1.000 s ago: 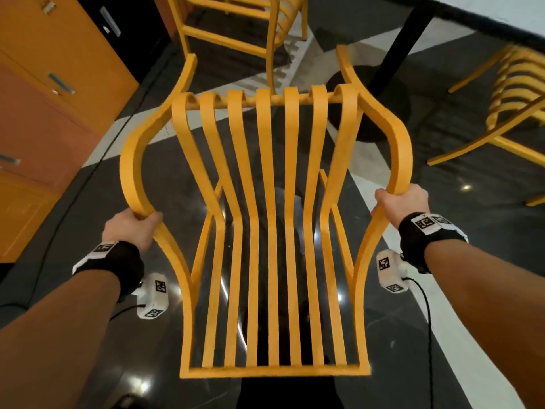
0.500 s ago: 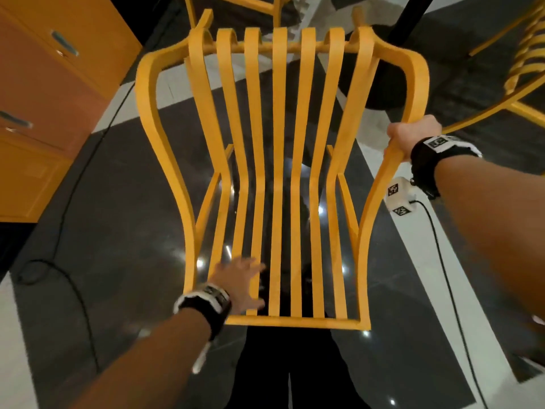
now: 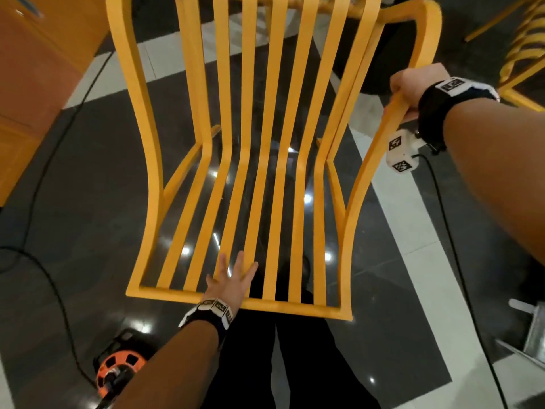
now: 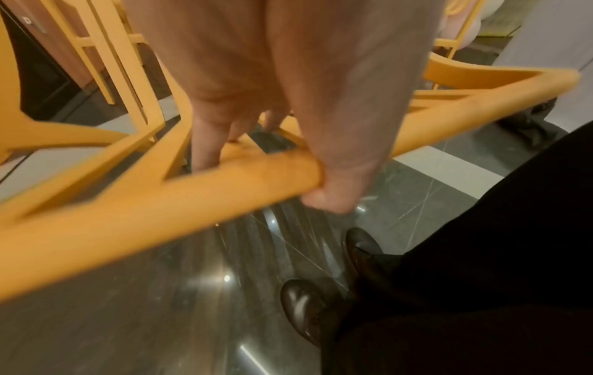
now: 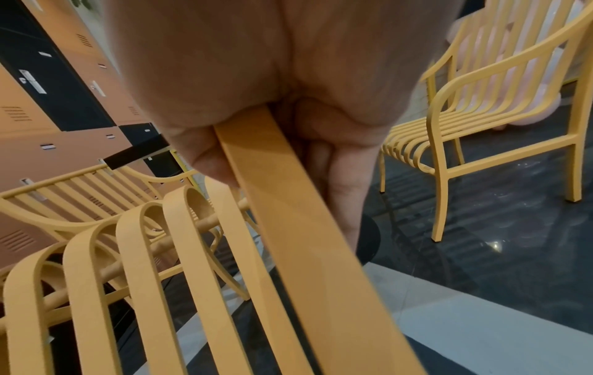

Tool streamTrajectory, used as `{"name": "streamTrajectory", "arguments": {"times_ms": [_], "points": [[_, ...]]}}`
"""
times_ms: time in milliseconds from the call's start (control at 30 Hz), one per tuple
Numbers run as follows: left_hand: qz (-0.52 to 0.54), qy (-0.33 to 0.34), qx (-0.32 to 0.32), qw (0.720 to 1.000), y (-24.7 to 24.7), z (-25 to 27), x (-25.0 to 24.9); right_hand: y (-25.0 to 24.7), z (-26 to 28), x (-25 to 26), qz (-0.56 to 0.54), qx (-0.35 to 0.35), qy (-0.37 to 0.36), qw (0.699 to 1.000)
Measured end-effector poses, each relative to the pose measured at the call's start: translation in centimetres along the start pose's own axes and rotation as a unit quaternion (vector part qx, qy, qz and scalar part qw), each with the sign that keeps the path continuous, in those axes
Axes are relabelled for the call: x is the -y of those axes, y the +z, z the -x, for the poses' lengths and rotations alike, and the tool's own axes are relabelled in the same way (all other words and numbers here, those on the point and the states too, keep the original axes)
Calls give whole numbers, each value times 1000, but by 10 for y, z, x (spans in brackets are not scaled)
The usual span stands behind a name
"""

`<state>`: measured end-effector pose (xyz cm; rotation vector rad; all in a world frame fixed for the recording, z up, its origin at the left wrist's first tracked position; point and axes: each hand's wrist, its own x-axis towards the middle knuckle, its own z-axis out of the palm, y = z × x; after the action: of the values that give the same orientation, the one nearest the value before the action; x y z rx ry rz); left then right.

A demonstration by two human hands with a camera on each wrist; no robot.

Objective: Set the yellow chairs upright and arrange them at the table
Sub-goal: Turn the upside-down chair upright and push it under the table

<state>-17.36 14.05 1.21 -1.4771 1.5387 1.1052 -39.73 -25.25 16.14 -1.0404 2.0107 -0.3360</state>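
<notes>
I hold a yellow slatted chair [image 3: 271,149] in front of me and see it from above, its top rail [image 3: 280,305] nearest my body. My right hand [image 3: 413,81] grips the right armrest [image 5: 289,203] with fingers and thumb wrapped round it. My left hand [image 3: 233,278] lies flat on the back slats just past the top rail, fingers straight and spread. In the left wrist view its thumb [image 4: 333,187] runs under that rail [image 4: 160,210]. A second yellow chair [image 5: 481,126] stands upright to the right, and part of it shows in the head view [image 3: 525,54].
Orange cabinets [image 3: 44,69] line the left side. The table's dark round base [image 3: 377,78] lies beyond the chair. Another yellow chair [image 5: 80,182] sits by the cabinets. An orange cable reel [image 3: 121,367] and a black cable [image 3: 53,284] lie on the floor at my left. My shoes [image 4: 308,309] stand under the rail.
My left hand let go of the left armrest and came down onto the slats by the top rail. The chair has come closer and higher. My right hand keeps its grip.
</notes>
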Motion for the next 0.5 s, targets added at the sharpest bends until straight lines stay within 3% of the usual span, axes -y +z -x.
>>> {"name": "streamTrajectory", "arguments": {"times_ms": [100, 167, 300, 333, 400, 500], "points": [[18, -10, -16, 1000, 0, 4, -6, -2, -3, 2, 33, 5, -23, 999], [23, -14, -30, 999, -6, 8, -4, -3, -1, -4, 123, -12, -47, 991], [22, 1, -35, 999, -42, 28, 0, 6, 56, -53, 291, -6, -151, 945], [25, 2, -41, 999, -52, 35, 0, 11, 79, -69, 321, 16, -175, 931], [32, -5, -57, 998, -73, 46, 1, 26, 127, -102, 387, 130, -209, 889], [20, -9, -79, 997, -105, 58, 3, 48, 186, -147, 506, 317, -180, 781]]}}
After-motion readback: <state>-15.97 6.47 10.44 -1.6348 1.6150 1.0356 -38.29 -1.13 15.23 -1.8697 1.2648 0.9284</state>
